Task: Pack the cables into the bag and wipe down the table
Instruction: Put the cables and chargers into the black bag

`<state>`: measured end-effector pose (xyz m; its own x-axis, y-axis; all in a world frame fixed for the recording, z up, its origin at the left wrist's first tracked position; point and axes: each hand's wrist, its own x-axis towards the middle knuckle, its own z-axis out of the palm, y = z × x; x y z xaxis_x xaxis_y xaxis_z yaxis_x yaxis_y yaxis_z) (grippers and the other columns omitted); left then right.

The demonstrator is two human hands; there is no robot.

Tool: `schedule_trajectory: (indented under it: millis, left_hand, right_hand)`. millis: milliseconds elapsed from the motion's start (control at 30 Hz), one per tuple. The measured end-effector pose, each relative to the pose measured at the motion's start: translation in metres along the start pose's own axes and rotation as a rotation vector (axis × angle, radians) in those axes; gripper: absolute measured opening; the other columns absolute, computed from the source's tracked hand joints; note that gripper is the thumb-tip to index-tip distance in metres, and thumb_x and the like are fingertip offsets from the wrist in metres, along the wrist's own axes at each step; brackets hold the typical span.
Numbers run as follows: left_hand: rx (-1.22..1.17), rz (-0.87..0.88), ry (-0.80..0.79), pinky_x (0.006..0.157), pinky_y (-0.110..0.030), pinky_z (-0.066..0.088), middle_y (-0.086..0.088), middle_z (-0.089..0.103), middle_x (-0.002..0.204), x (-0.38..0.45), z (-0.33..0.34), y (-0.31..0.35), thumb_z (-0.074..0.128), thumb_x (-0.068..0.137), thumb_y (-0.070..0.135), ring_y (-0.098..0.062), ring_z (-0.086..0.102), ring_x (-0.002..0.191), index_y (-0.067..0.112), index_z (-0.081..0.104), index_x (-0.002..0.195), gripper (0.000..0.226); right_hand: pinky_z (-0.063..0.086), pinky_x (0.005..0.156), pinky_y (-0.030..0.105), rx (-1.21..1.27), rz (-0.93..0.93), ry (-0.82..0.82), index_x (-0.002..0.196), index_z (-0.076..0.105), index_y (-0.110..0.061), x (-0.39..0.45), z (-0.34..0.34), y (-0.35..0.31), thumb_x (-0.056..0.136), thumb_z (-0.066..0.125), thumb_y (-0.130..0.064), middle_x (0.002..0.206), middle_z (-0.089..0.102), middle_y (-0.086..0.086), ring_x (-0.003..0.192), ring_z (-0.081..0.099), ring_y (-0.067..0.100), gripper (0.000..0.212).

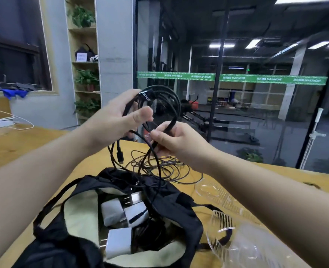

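Your way down into the black bag (159, 192) is partly blocked: white chargers (119, 211) fill the middle of its open mouth, and black cable strands (155, 171) hang across it from above. Beyond the bag, a thin brown wire coil (165, 167) sprawls on the wooden table (24, 147). To your right, clear plastic packaging (227, 215) crowds the bag's edge. The left tabletop offers open passage.

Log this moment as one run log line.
left hand: holds coiled black cable | right hand: pinches same cable | open black fabric bag: white chargers inside | thin brown wire: on wooden table
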<state>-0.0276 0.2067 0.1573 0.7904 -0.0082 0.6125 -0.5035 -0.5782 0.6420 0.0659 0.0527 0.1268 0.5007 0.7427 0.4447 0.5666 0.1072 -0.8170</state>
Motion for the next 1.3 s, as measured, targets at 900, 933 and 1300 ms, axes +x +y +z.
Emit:
schedule_trajectory:
  millis: [900,933,1300]
  left_hand:
    - [0.392,0.116,0.267,0.049,-0.004,0.031,0.021,0.06,0.057,-0.031,-0.016,-0.005,0.067,0.081,0.025,0.001,0.05,0.052,0.021,0.07,0.07,0.013]
    - [0.381,0.122,0.297,0.049,-0.004,0.031,0.021,0.059,0.056,-0.028,-0.018,-0.004,0.067,0.082,0.026,0.001,0.05,0.052,0.021,0.069,0.069,0.014]
    - [0.487,0.1,0.213,0.049,-0.024,0.041,0.019,0.063,0.06,-0.034,-0.001,-0.024,0.06,0.058,0.077,-0.003,0.056,0.056,0.043,0.068,0.071,0.037]
  right_hand:
    - [0.044,0.08,0.03,-1.048,0.354,-0.292,0.113,0.053,-0.015,-0.06,0.014,0.039,0.094,0.051,-0.035,0.115,0.051,0.003,0.097,0.053,0.022,0.028]
    - [0.047,0.081,0.032,-1.058,0.346,-0.239,0.109,0.057,-0.012,-0.056,0.013,0.037,0.097,0.047,-0.03,0.113,0.055,0.006,0.095,0.055,0.023,0.024]
    - [0.058,0.066,0.021,0.144,0.186,0.211,0.081,0.059,-0.006,-0.024,0.005,0.005,0.093,0.055,-0.005,0.082,0.068,0.013,0.071,0.071,0.016,0.012]
